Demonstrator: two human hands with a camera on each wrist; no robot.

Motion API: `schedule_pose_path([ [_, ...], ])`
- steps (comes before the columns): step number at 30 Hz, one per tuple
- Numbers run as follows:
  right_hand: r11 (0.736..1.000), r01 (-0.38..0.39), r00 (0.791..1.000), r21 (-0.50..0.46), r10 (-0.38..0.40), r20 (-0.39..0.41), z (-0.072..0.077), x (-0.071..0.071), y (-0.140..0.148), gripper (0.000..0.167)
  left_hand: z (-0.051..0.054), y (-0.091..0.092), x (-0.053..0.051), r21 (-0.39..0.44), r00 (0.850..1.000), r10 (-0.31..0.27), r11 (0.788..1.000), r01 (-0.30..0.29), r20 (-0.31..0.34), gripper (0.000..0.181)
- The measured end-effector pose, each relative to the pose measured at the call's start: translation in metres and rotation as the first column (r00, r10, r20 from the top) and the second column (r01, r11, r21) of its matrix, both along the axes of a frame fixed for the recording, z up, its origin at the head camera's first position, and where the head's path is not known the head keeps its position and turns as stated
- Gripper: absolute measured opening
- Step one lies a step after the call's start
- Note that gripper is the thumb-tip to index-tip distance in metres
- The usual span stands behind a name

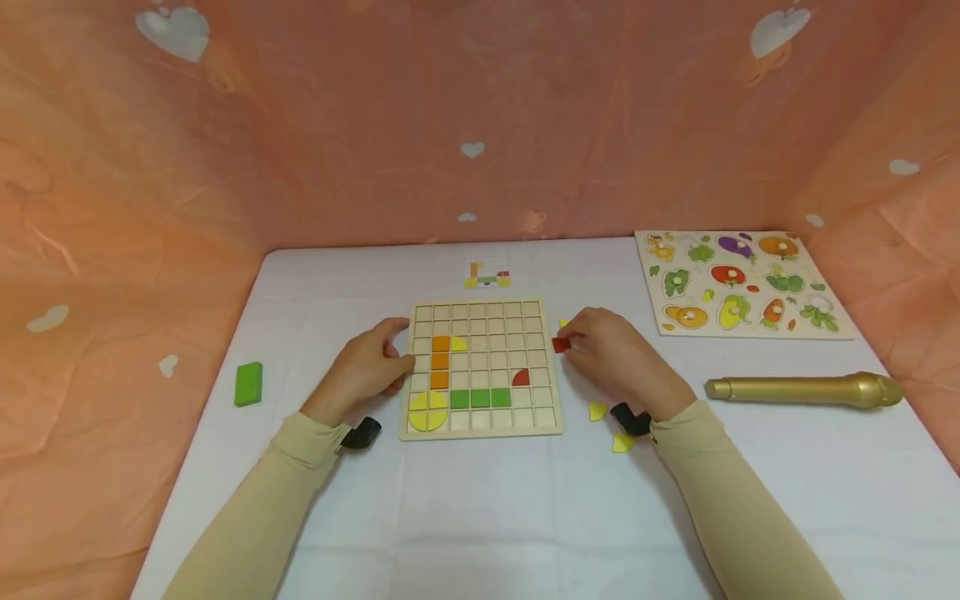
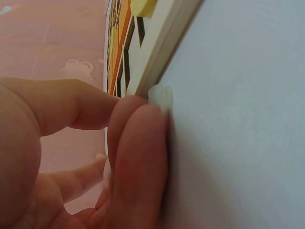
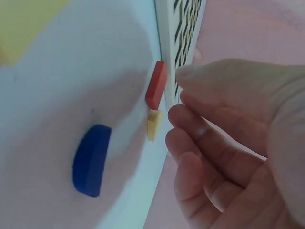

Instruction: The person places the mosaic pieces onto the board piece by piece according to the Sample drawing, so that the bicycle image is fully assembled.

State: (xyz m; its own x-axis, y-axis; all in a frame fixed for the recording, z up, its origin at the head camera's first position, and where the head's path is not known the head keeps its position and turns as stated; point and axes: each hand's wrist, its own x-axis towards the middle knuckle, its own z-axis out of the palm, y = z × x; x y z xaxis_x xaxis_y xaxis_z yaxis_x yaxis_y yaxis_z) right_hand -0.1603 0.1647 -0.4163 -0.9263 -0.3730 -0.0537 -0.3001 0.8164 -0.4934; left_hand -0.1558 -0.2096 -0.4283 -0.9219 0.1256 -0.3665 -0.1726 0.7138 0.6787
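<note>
A pale wooden grid board (image 1: 487, 323) lies mid-table with orange squares (image 1: 439, 361), green squares (image 1: 481, 398), yellow quarter-circles (image 1: 427, 412) and a red quarter-circle (image 1: 521, 378) in its cells. My left hand (image 1: 367, 364) touches the board's left edge with thumb and finger spread along it. By the right edge is my right hand (image 1: 611, 354), bent over a loose red block (image 3: 156, 86). In the right wrist view its fingertips stand apart from that block, with nothing seen between them. Near it lie a yellow piece (image 3: 153, 125) and a blue curved block (image 3: 92, 161), hidden in the head view.
Behind the board lies a small pattern card (image 1: 487, 272). Loose yellow quarter-circles (image 1: 597, 411) lie near the right wrist. A green block (image 1: 248, 384) is at far left. To the right are a vegetable puzzle board (image 1: 742, 287) and a gold microphone-shaped object (image 1: 802, 390).
</note>
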Motion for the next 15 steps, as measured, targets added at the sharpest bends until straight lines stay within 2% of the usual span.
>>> schedule_pose_path([
  [5, 0.999, -0.018, 0.999, 0.029, 0.019, -0.038, -0.0025, -0.0031, -0.0003, 0.025, 0.0017, 0.0004, 0.0002, 0.001, 1.0, -0.001, 1.0, 0.001, -0.002, 0.07],
  [15, 0.998, -0.039, 0.997, 0.044, 0.042, -0.063, -0.0095, -0.0028, -0.0032, 0.023, 0.0013, 0.0006, 0.0012, -0.002, 1.0, -0.006, 1.0, 0.006, -0.005, 0.07],
])
